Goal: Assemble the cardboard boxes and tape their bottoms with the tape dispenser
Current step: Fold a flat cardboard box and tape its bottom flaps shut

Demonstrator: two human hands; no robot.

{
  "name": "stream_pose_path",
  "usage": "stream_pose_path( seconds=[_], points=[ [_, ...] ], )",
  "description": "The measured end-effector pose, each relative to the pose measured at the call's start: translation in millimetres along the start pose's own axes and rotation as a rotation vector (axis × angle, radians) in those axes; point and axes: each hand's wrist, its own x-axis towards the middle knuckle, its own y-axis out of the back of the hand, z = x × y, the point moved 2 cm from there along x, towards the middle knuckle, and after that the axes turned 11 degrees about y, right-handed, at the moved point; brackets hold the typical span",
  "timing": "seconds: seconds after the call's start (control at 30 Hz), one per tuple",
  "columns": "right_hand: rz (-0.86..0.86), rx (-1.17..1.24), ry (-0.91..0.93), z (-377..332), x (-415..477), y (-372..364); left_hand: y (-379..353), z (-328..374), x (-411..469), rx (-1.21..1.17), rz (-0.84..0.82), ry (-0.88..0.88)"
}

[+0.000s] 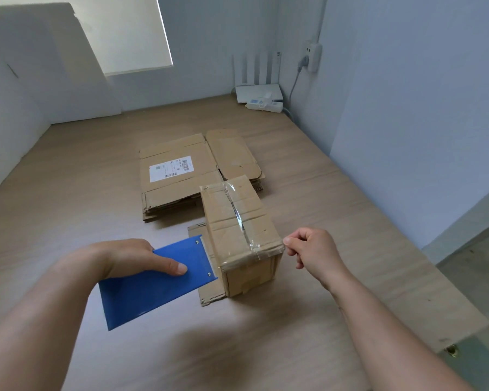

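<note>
The box (239,230) is creased, matt brown cardboard with a glossy strip of clear tape (237,214) wrinkled along its top. Left of the box, the tape dispenser (156,280) looks smooth blue plastic with small metal rivets. Behind the box lie matt flattened cardboard sheets (178,176) bearing a white paper label. The table (68,193) under the box is pale, matt wood grain.

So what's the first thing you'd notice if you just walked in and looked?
Probably the bright blue tape dispenser, held in the left hand against the near end of a cardboard box in the middle of the wooden floor. The box has shiny clear tape running along its top, and the right hand pinches at its near right corner. Behind it lie flattened boxes, one with a white label.
</note>
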Motion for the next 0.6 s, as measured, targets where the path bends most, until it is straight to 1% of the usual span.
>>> stream_pose_path(
  seconds=[0.1, 0.17, 0.2, 0.23, 0.27, 0.3, 0.33, 0.37, 0.43, 0.5, 0.57, 0.6],
  points=[
    [-0.04, 0.138, -0.078, 4, 3, -5, -7, 0, 12, 0.006, -0.001, 0.04],
    [-0.066, 0.264, -0.144, 3, 4, -7, -12, 1, 18, -0.007, -0.011, 0.041],
    [-0.074, 0.284, -0.172, 4, 4, -6, -14, 2, 20, -0.01, -0.015, 0.037],
    [-0.073, 0.272, -0.216, 8, 4, -4, -15, 2, 21, -0.012, -0.017, 0.033],
    [-0.068, 0.206, -0.268, 14, 2, -1, -16, 3, 22, -0.012, -0.019, 0.032],
    [-0.052, 0.097, -0.306, 21, 0, 3, -17, 3, 23, -0.013, -0.025, 0.026],
    [-0.021, -0.015, -0.306, 24, -3, 7, -17, 3, 24, -0.013, -0.029, 0.017],
    [0.029, -0.106, -0.259, 26, -4, 10, -18, 3, 24, -0.014, -0.029, 0.008],
    [0.112, -0.234, -0.083, 22, -6, 11, -18, 2, 26, -0.021, -0.03, -0.003],
    [0.078, -0.35, 0.043, 5, -8, 3, -18, 1, 27, -0.026, -0.03, -0.002],
    [0.027, -0.456, 0.091, -9, -10, -12, -19, 1, 27, -0.024, -0.027, -0.007],
    [0.026, -0.473, 0.099, -11, -10, -18, -19, 0, 26, -0.023, -0.022, -0.01]
  ],
)
